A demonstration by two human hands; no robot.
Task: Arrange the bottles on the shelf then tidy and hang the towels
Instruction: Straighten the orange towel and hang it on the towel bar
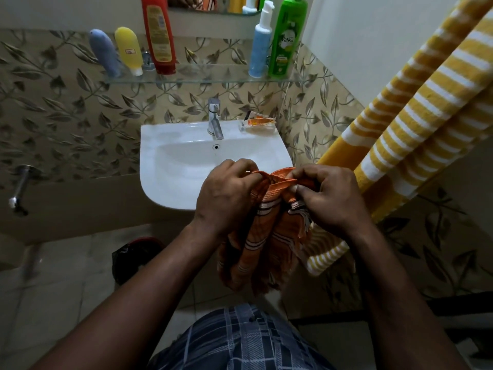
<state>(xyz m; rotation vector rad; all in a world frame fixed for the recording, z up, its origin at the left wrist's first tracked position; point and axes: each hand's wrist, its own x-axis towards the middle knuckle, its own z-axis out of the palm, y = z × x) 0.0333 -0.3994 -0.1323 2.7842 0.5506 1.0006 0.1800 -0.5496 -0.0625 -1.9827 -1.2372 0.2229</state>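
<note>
Orange towel (256,249) hangs lengthwise down before the sink (170,182), top hem gripped by my left hand (226,193) and right hand (329,196)

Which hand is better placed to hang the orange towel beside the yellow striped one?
Probably the right hand. Both hands grip the orange towel, but the yellow striped towel hangs on the right side, nearest that hand; the left hand is farther from it.

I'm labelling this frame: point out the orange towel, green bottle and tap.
orange towel (253,252), head view, hanging striped part
green bottle (285,46), head view, front label
tap (214,116), head view, metal body
</note>
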